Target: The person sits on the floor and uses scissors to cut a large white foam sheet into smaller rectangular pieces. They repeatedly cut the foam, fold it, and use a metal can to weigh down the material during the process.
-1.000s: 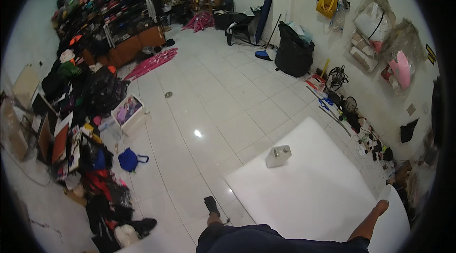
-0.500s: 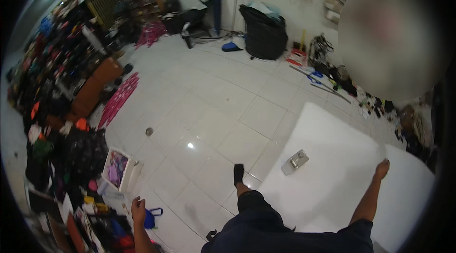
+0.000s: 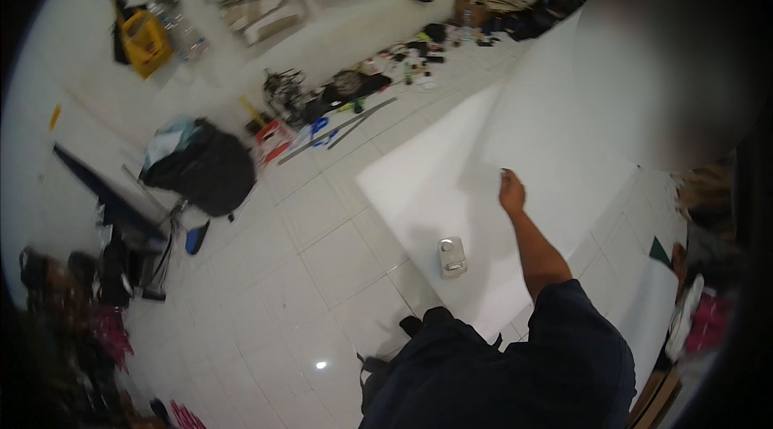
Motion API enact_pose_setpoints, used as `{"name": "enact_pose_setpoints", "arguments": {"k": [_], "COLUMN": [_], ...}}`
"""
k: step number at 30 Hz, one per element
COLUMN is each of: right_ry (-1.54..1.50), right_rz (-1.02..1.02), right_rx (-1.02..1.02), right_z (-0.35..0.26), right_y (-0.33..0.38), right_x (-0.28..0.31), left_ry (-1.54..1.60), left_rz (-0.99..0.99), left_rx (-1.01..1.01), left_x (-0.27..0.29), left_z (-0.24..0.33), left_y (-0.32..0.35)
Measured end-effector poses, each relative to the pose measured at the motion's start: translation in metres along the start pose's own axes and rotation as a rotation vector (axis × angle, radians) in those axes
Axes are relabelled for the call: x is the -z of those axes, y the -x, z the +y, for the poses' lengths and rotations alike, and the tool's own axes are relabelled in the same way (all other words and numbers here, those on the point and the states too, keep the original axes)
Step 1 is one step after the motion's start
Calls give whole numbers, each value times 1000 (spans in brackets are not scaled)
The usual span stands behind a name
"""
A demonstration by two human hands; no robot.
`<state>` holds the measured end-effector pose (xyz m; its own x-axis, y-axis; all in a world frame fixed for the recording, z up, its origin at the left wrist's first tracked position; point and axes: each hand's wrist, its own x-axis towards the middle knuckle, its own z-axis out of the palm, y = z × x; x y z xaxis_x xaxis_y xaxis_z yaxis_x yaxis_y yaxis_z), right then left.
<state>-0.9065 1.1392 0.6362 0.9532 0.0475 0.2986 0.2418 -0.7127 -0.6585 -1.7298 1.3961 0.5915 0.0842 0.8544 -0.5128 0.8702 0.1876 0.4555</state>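
My right hand reaches forward with its fingers curled on the edge of a large white sheet that lies on the tiled floor. From the hand a crease runs up and away, and the part of the sheet to its right looks lifted. A small pale container stands on the sheet, left of my forearm and nearer to me. My dark-sleeved arm and dark clothing fill the lower middle. My left hand is out of sight.
A black bag sits on the floor at the left, with a yellow bag hanging on the wall beyond. Tools and small items line the wall base. Piles of clothes lie at the lower left. A blurred patch covers the upper right.
The view has swung to the right and tilted, so the sheet now fills the upper right. My left hand, seen low at the left before, has dropped out of view. My right hand stays at the sheet's edge.
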Motion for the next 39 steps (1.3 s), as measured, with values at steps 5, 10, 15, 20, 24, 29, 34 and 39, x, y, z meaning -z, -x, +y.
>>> {"name": "enact_pose_setpoints", "arguments": {"k": [5, 10, 15, 20, 24, 29, 34, 39], "right_ry": [-78, -64, -43, -112, -44, 93, 153, 246], "right_rz": [20, -20, -110, -140, -115, 83, 221, 6], "right_rx": [-61, -23, -151, -195, -259, -372, -417, -500], "right_z": [-65, -126, -156, -200, -208, -176, -97, 1], "right_y": [68, 111, 172, 225, 262, 313, 331, 332], "right_x": [-50, -72, -121, -134, -126, -109, -105, -119], "left_ry": [-204, -456, -572, -574, -542, -505, -908, -518], "left_rz": [-46, -262, -533, -620, -681, -839, -1128, -1320], "left_rx": [-290, -560, -677, -1058, -1064, -753, -699, -371], "left_x": [49, 43, 2, -14, -69, -140, -223, -363], "left_z": [68, 130, 281, 433, 534, 561, 522, 476], "left_y": [-147, -292, -435, -542, -561, -441, -352, -325]}}
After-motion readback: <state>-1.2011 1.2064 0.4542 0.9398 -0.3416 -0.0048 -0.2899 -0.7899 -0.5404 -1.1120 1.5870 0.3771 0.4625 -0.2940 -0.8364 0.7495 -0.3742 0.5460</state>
